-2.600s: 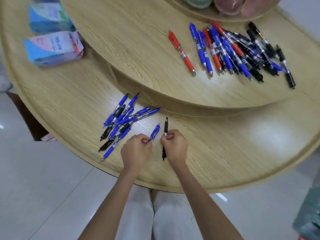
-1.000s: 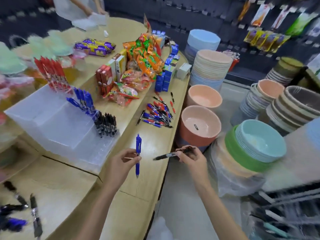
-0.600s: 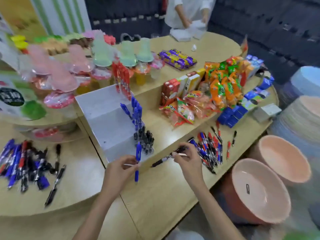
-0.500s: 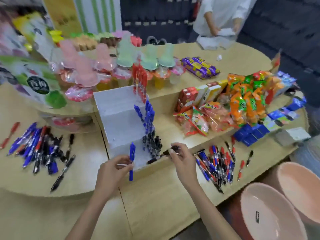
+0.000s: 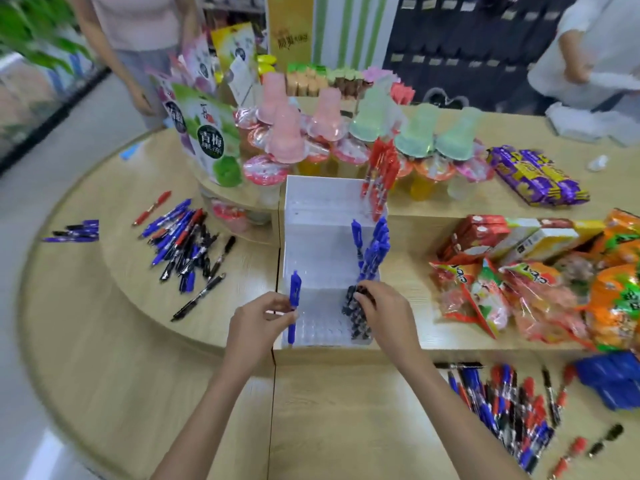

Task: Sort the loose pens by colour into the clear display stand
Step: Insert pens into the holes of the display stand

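The clear stepped display stand (image 5: 322,244) sits on the wooden counter straight ahead. Red pens (image 5: 379,178) stand in its top row, blue pens (image 5: 372,247) in the middle row and black pens (image 5: 356,317) in the bottom row, all at the right side. My left hand (image 5: 258,315) holds a blue pen (image 5: 294,299) upright at the stand's front left corner. My right hand (image 5: 384,308) grips a black pen (image 5: 353,297) at the cluster of black pens in the bottom row. Loose mixed pens lie in a left pile (image 5: 187,240) and a lower right pile (image 5: 512,407).
Jelly cups and snack bags (image 5: 540,282) crowd the counter behind and to the right of the stand. A few pens (image 5: 74,230) lie at the far left edge. Two people stand beyond the counter, at top left (image 5: 135,39) and top right (image 5: 595,53).
My view swung from the round table to face the stand squarely. Both hands carried their pens forward; the right hand brought the black pen down into the bottom row.
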